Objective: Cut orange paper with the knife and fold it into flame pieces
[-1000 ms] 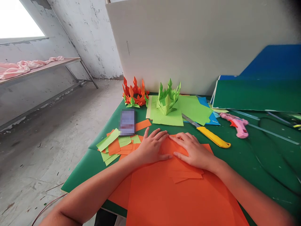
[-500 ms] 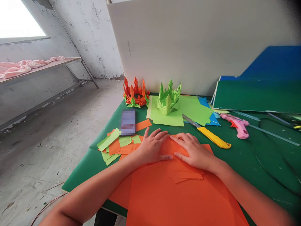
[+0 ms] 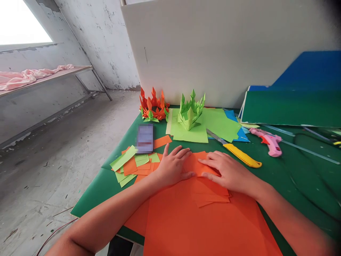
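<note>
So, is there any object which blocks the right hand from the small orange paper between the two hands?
Nothing visible does: the right hand touches the small orange paper directly. The yellow cutter lies beyond that hand, not between them.

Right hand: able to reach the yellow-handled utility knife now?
Likely yes. The yellow-handled utility knife lies just beyond the right hand, with nothing visible covering its handle or blocking the way. The hand touches a small orange paper piece, so it would probably need to leave that first.
</note>
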Demonstrator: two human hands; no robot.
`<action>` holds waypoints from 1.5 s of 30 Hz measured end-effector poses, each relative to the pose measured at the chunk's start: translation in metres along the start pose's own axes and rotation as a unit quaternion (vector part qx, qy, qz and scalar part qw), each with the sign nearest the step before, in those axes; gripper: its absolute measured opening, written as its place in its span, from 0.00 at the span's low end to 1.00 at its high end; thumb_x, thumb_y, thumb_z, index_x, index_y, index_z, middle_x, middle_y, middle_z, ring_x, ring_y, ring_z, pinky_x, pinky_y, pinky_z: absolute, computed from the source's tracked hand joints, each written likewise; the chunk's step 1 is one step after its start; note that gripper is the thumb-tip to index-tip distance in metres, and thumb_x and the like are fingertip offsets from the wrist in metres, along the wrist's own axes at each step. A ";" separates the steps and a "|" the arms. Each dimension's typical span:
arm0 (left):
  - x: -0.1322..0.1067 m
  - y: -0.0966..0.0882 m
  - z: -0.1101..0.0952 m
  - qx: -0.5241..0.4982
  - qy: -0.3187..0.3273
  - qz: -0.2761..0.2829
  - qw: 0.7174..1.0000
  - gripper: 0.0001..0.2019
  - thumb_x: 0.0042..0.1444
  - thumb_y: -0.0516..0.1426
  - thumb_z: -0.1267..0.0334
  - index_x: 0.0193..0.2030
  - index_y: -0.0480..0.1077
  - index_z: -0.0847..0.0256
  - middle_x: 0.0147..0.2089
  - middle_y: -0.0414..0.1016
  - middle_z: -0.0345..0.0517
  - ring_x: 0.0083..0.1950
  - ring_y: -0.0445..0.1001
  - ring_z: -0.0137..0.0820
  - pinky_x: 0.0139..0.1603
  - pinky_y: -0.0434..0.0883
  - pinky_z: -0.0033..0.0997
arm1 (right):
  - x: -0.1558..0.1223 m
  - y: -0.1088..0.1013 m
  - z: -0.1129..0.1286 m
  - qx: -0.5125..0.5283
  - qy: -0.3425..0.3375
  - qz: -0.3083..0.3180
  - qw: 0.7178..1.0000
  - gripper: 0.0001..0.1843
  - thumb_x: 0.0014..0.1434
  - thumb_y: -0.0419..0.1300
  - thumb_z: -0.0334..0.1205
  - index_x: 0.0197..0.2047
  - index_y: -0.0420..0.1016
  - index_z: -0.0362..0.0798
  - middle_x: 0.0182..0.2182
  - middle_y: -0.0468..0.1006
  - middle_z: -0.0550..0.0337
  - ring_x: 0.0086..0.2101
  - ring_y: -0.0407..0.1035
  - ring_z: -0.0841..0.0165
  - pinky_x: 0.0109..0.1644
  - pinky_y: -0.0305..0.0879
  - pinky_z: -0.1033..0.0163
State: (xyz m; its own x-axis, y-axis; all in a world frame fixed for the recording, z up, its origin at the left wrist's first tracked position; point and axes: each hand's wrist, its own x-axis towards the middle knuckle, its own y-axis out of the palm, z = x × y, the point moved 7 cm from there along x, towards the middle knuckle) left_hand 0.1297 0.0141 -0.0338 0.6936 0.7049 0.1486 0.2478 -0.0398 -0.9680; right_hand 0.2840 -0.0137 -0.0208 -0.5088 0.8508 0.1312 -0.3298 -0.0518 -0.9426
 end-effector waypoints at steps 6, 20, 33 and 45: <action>0.001 0.000 0.000 0.002 0.002 0.001 1.000 0.34 0.60 0.51 0.37 0.67 0.60 0.54 0.68 0.64 0.45 0.70 0.58 0.44 0.74 0.31 0.53 | -0.004 -0.011 -0.009 0.050 -0.039 0.009 0.998 0.30 0.70 0.46 0.47 0.18 0.68 0.49 0.19 0.65 0.60 0.24 0.62 0.68 0.31 0.56 0.60; -0.001 0.001 0.001 -0.001 0.006 -0.004 1.000 0.35 0.59 0.52 0.37 0.68 0.60 0.54 0.68 0.63 0.45 0.70 0.57 0.44 0.74 0.34 0.55 | -0.012 0.000 -0.026 0.190 -0.051 -0.037 0.980 0.30 0.70 0.47 0.45 0.16 0.65 0.49 0.16 0.64 0.62 0.23 0.62 0.69 0.31 0.60 0.61; -0.001 0.001 0.000 0.000 0.002 -0.003 1.000 0.33 0.60 0.52 0.38 0.67 0.60 0.54 0.68 0.63 0.45 0.70 0.58 0.45 0.74 0.36 0.56 | 0.001 0.008 0.022 0.047 -0.141 -0.027 0.989 0.17 0.66 0.52 0.37 0.54 0.76 0.55 0.53 0.76 0.55 0.51 0.67 0.58 0.56 0.62 0.48; -0.001 0.003 0.001 -0.005 -0.004 -0.005 1.000 0.32 0.59 0.53 0.39 0.66 0.60 0.53 0.68 0.64 0.46 0.70 0.58 0.46 0.73 0.36 0.58 | 0.005 0.006 0.003 0.054 -0.061 -0.077 0.994 0.17 0.68 0.47 0.36 0.52 0.75 0.53 0.48 0.77 0.53 0.48 0.70 0.59 0.52 0.68 0.51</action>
State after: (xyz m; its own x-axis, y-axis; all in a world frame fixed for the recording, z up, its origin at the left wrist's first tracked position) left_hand 0.1293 0.0141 -0.0368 0.6863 0.7102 0.1567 0.2621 -0.0405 -0.9642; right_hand 0.2771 -0.0112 -0.0254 -0.5364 0.7835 0.3137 -0.4911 0.0125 -0.8710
